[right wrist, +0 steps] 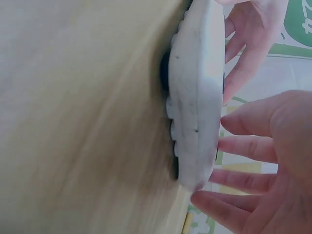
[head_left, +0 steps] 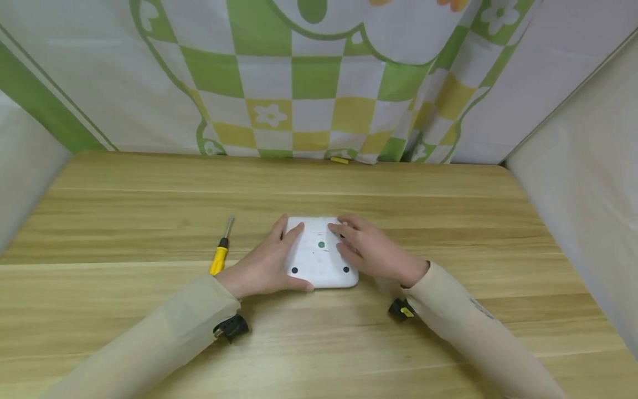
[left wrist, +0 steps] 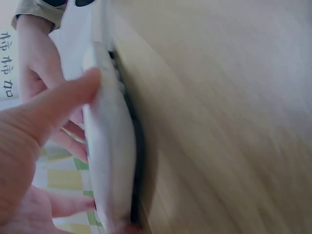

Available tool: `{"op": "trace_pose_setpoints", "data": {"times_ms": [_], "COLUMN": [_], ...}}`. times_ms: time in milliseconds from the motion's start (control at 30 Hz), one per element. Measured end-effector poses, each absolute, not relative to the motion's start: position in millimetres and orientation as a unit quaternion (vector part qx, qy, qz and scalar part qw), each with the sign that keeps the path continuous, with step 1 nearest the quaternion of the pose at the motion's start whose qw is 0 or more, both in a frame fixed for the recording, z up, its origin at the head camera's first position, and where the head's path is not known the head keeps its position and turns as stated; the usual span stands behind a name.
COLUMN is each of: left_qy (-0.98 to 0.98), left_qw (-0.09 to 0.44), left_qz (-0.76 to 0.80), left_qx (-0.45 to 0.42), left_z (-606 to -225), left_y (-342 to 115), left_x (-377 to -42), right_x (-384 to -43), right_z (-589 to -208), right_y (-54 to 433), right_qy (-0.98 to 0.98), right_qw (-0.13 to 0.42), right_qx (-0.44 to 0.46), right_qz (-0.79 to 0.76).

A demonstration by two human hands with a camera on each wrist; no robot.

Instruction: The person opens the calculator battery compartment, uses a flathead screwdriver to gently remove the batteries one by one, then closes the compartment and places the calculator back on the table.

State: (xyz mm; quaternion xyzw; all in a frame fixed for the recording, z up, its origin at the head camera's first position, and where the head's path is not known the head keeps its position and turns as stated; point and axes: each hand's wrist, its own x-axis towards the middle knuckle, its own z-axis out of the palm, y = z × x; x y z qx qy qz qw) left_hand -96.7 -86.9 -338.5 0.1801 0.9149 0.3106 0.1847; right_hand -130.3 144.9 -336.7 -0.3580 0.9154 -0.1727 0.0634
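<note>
A white calculator [head_left: 319, 260] lies face down on the wooden table, its back with dark round feet and a green dot turned up. In the right wrist view, buttons [right wrist: 173, 130] show along its underside, facing the tabletop. My left hand [head_left: 264, 266] grips it from the left, thumb along the near edge and fingers over the far left part. From the right, my right hand [head_left: 376, 252] touches the back and far right corner with spread fingertips. A screwdriver [head_left: 219, 258] with a yellow and black handle rests left of the calculator, partly hidden behind the left forearm.
The wooden tabletop [head_left: 149, 221] reaches back to a green, yellow and white checked curtain [head_left: 314, 77]. A small yellow piece [head_left: 339, 160] lies at the table's far edge below it. Pale walls of cloth [head_left: 583, 166] stand at both sides.
</note>
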Motion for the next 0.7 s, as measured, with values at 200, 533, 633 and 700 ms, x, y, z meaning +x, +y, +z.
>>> {"op": "trace_pose_setpoints", "data": {"times_ms": [200, 533, 633, 700], "left_qy": [0.924, 0.932, 0.931, 0.93], "left_qw": [0.185, 0.15, 0.157, 0.164], "left_qz": [0.293, 0.303, 0.311, 0.314], "left_qx": [0.164, 0.133, 0.11, 0.101], "left_z": [-336.0, -335.3, -335.6, -335.8], "left_y": [-84.2, -85.8, -88.8, -90.8], "left_x": [-96.8, -97.9, -100.0, -101.3], "right_x": [-127.2, -122.4, -121.8, -121.3], "right_z": [-338.0, -337.5, -337.7, -337.7], "right_y": [151.5, 152.7, 151.7, 150.9], "right_qy": [0.924, 0.931, 0.933, 0.935], "right_qw": [0.071, 0.08, 0.082, 0.085], "right_qx": [-0.329, -0.302, -0.291, -0.282], "right_qz": [-0.182, -0.187, -0.194, -0.199]}}
